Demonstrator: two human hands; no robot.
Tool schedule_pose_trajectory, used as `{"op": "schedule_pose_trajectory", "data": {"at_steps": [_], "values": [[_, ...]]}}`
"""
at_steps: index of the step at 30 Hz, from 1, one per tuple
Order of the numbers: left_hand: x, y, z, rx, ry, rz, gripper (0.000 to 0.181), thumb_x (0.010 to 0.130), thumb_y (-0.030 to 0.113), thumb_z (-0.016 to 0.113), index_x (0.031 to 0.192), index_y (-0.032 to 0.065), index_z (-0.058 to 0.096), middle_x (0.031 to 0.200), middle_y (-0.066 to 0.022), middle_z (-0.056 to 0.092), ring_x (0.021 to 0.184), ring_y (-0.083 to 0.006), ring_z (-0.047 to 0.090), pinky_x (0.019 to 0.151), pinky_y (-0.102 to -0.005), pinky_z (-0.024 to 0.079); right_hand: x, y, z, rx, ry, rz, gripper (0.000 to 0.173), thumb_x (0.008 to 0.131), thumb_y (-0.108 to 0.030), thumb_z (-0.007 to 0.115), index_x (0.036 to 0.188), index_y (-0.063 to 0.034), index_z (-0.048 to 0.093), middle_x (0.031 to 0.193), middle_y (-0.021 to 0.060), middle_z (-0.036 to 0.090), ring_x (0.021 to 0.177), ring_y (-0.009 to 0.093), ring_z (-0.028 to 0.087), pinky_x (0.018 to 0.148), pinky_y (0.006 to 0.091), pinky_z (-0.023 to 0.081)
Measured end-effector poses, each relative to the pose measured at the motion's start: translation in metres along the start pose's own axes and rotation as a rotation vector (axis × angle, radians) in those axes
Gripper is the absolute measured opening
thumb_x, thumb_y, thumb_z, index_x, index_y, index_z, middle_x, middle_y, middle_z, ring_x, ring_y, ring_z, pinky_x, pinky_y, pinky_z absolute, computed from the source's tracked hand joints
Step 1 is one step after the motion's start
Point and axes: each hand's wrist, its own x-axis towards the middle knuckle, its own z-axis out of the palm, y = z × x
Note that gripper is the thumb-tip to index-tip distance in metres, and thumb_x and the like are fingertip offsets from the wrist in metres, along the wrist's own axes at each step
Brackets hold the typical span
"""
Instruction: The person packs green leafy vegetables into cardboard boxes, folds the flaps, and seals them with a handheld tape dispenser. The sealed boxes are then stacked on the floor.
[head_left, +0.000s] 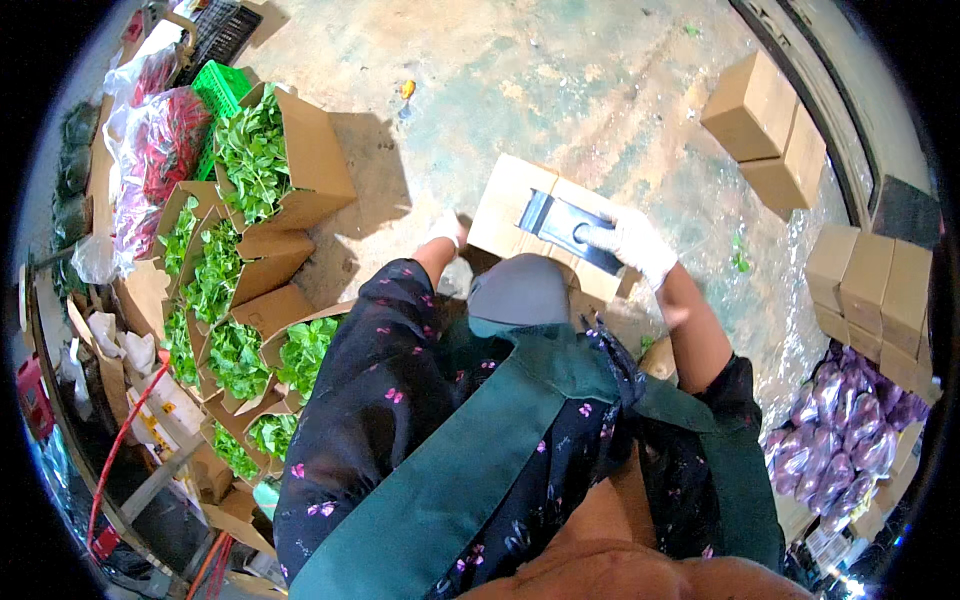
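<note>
A closed cardboard box (495, 206) rests at an angle on the floor in front of me. My right hand (641, 244), in a white glove, grips a black tool (559, 221) that looks like a packing tape dispenser. The tool lies flat along the box's top, and its underside is hidden. My left hand (448, 226), also white-gloved, is at the box's left end. Its fingers are partly hidden, so whether it grips the box or only touches it is not clear.
On the left stand several open cartons (319, 161) packed with leafy greens (251, 154), beside a green plastic crate (221, 90) and bagged red produce (176, 135). To the right are closed boxes (757, 109), stacked boxes (866, 274) and wrapped purple eggplants (832, 435).
</note>
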Motion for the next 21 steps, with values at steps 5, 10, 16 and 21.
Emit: {"op": "schedule_pose_trajectory", "data": {"at_steps": [5,10,16,21], "values": [[-0.026,0.106,-0.120,-0.372,0.294,0.708,0.042,0.091,0.031,0.058,0.121,0.0015,0.060,0.120,-0.0248,0.061,0.115,-0.0369,0.057,0.098,-0.0409,0.045,0.004,0.008,-0.006,0.036,-0.060,0.045,0.060,0.075,-0.043,0.080,0.115,-0.0011,0.065,0.100,0.0120,0.069,0.092,0.019,0.063,0.082,0.0329,0.049],[-0.050,0.201,-0.131,-0.308,-0.513,0.581,0.055,0.099,0.050,0.037,0.121,0.0081,0.064,0.120,-0.0171,0.064,0.117,-0.0313,0.057,0.101,-0.0367,0.042,0.007,0.019,-0.003,0.094,-0.103,-0.124,0.053,0.077,-0.034,0.079,0.117,-0.0023,0.064,0.108,0.0094,0.067,0.097,0.016,0.061,0.085,0.0315,0.049],[-0.063,0.194,-0.129,0.002,-0.237,0.932,0.056,0.102,0.042,0.025,0.115,0.0094,0.068,0.118,-0.0157,0.066,0.113,-0.0355,0.059,0.100,-0.0399,0.043,-0.033,0.012,-0.028,0.274,-0.108,0.011,0.043,0.083,-0.019,0.073,0.122,-0.0039,0.063,0.104,0.0052,0.069,0.092,0.015,0.063,0.086,0.0309,0.050],[-0.112,0.201,-0.124,0.466,0.164,0.986,0.044,0.098,0.042,0.033,0.122,0.0180,0.060,0.129,-0.0103,0.059,0.122,-0.0277,0.053,0.103,-0.0480,0.037,-0.073,0.066,-0.059,-0.168,0.054,0.143,0.042,0.077,-0.041,0.076,0.091,-0.0027,0.067,0.085,0.0133,0.066,0.079,0.020,0.062,0.073,0.0346,0.049]]}}
